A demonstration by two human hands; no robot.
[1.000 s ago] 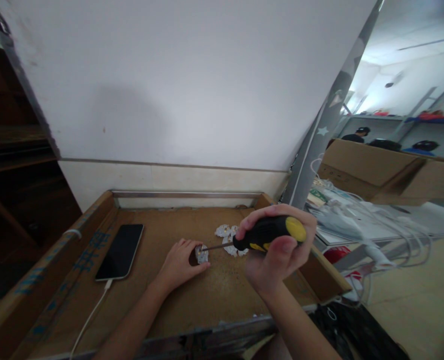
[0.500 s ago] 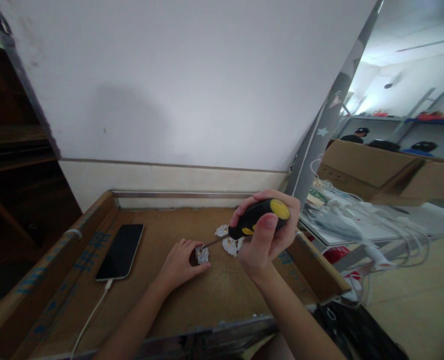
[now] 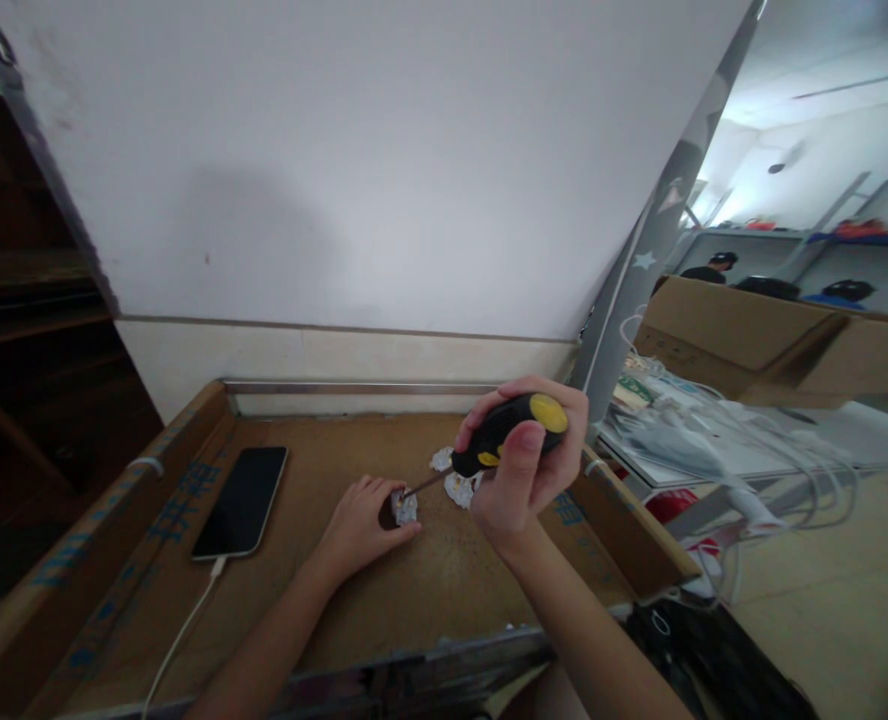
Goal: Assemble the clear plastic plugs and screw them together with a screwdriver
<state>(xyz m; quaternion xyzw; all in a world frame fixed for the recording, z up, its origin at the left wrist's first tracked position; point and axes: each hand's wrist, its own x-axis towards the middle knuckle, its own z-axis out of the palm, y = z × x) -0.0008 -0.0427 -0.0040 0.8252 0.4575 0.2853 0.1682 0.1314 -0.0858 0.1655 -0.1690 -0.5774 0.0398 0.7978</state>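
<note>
My right hand is wrapped round the black and yellow handle of a screwdriver. Its thin metal shaft slants down to the left, and the tip meets a small silvery, crinkled piece with bits of yellow. Between thumb and fingers, my left hand grips that piece against the cardboard. Exactly what the piece is I cannot make out. Behind the screwdriver lie similar silvery pieces, partly hidden by my right hand.
The work surface is a shallow cardboard tray with raised sides. A phone with a white cable lies at its left. To the right are a shelf with tangled white cables and a cardboard box. People are in the background.
My right hand and the screwdriver handle have shifted slightly left and up, with the tip still at the silvery piece. My left hand has stayed in place.
</note>
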